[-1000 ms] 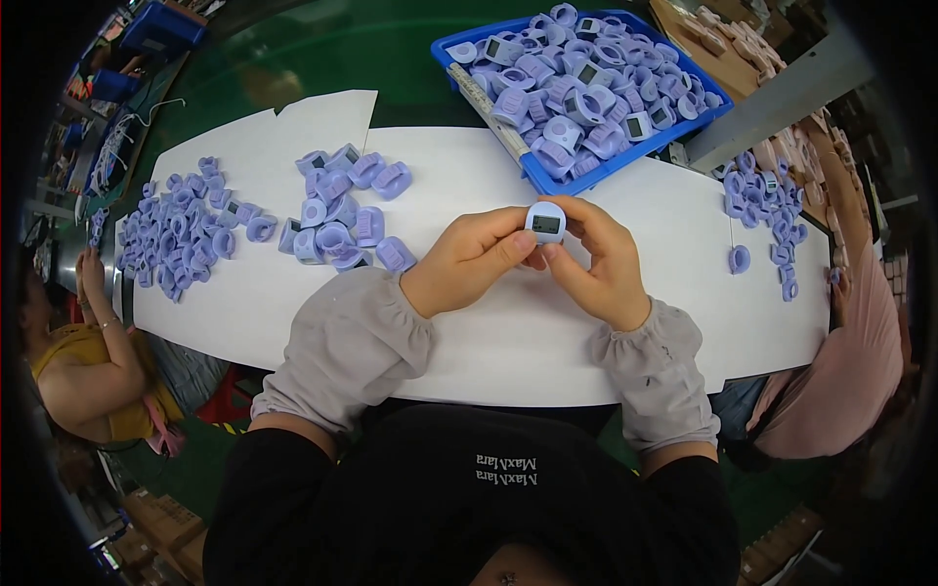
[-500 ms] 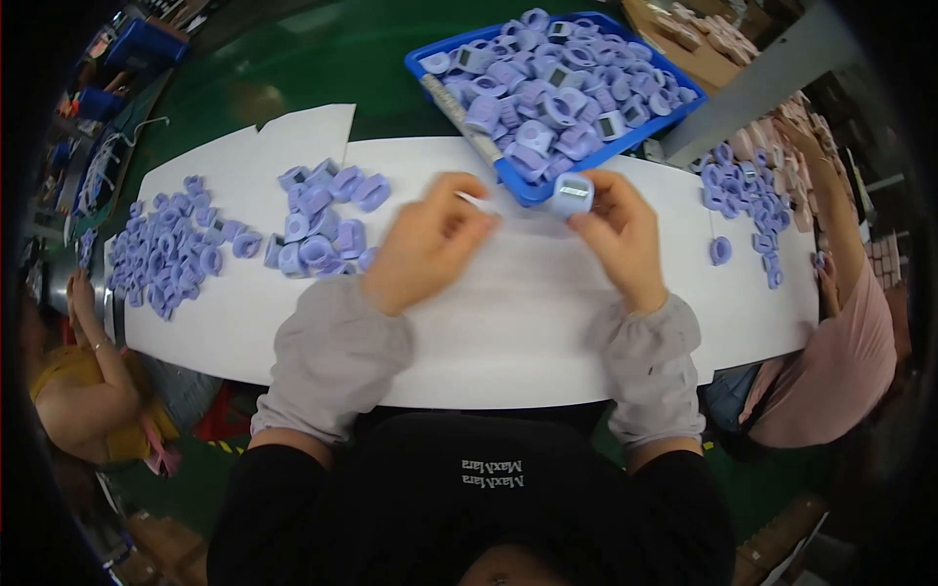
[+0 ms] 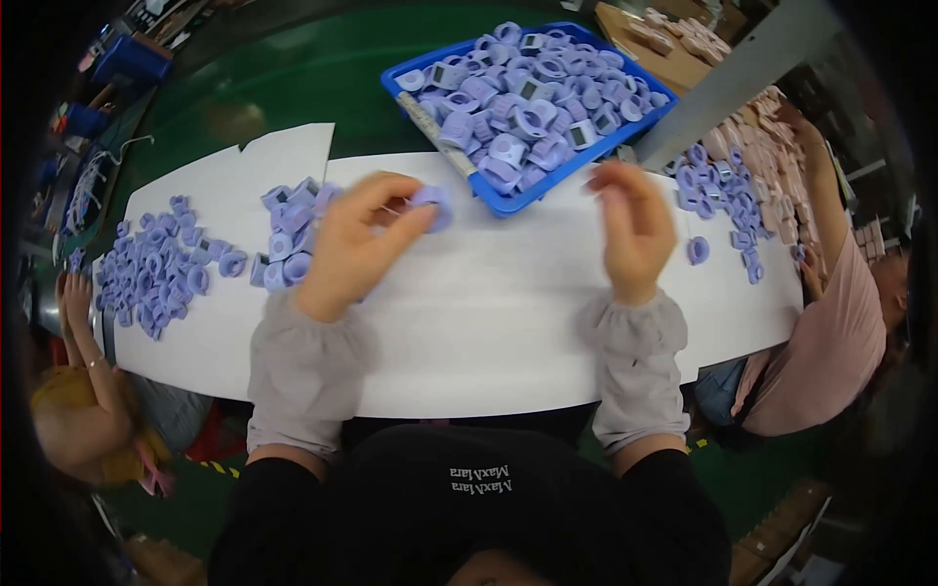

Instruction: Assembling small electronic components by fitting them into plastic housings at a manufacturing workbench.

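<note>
My left hand [image 3: 363, 244] is closed on a lavender ring-shaped plastic piece [image 3: 432, 209], pinched at the fingertips above the left-centre of the white table. A thin white sliver [image 3: 396, 206] shows between the same fingers; its kind is too small to tell. To the right, my right hand [image 3: 635, 230] hovers over the table below the tray's right side. Its thumb and fingers are bent and apart, blurred at the tips, with nothing visible in them. Beside my left hand lies a small group of lavender pieces [image 3: 285, 232], partly hidden by that hand.
A blue tray [image 3: 508, 207] heaped with lavender pieces, some with small grey screens, stands at the table's far edge. More lie in a left pile [image 3: 156, 269] and a right pile [image 3: 728, 195]. A grey post [image 3: 723, 88] rises behind. Co-workers sit at both sides.
The lavender piece has passed from my right hand to my left. My left hand has moved left, and my right hand has drawn slightly right. The whole view has shifted a little.
</note>
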`<state>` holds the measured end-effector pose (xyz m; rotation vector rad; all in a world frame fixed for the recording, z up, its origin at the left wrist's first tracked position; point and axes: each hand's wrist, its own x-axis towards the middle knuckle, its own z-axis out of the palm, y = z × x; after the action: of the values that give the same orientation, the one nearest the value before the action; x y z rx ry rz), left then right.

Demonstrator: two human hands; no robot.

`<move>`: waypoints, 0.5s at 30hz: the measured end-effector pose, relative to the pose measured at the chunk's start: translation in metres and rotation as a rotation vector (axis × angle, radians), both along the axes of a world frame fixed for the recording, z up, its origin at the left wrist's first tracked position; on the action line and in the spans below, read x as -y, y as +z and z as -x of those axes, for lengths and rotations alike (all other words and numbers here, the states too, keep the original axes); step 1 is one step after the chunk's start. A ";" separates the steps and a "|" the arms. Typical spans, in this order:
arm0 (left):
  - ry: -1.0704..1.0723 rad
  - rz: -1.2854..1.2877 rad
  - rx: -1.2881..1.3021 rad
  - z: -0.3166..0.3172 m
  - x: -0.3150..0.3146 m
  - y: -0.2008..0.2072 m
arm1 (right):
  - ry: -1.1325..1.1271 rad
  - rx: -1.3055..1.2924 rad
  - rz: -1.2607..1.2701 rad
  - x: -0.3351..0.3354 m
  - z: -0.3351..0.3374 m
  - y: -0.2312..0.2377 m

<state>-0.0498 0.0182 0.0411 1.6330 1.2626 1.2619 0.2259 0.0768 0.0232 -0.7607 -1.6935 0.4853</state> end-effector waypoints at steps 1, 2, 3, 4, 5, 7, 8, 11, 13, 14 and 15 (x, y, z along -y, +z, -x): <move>-0.067 0.146 0.260 -0.014 0.004 -0.001 | 0.193 0.077 0.028 0.010 0.013 0.000; -0.047 0.151 0.249 -0.021 0.008 -0.001 | 0.282 0.114 0.112 0.021 0.030 0.006; -0.079 0.203 0.333 -0.029 0.011 -0.004 | 0.367 0.155 0.195 0.028 0.042 0.009; -0.112 0.253 0.419 -0.034 0.012 -0.007 | 0.383 0.146 0.201 0.032 0.051 0.006; -0.102 0.260 0.416 -0.040 0.013 -0.013 | 0.424 0.097 0.275 0.035 0.055 0.002; -0.034 0.087 0.337 -0.045 0.012 -0.024 | 0.471 0.046 0.358 0.039 0.062 -0.006; 0.031 -0.029 0.139 -0.045 0.010 -0.025 | 0.447 0.040 0.332 0.038 0.064 -0.010; 0.070 -0.201 -0.132 -0.038 0.004 -0.032 | 0.413 0.059 0.337 0.039 0.063 -0.014; 0.065 -0.191 -0.171 -0.040 0.005 -0.032 | 0.403 0.083 0.365 0.039 0.062 -0.014; 0.062 -0.184 -0.207 -0.041 0.005 -0.032 | 0.411 0.087 0.382 0.039 0.060 -0.014; 0.063 -0.183 -0.207 -0.040 0.005 -0.032 | 0.419 0.091 0.398 0.038 0.059 -0.014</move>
<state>-0.0101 0.0131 0.0092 1.9081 1.3643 1.3051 0.1665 0.0386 0.0093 -0.7135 -1.8732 1.1174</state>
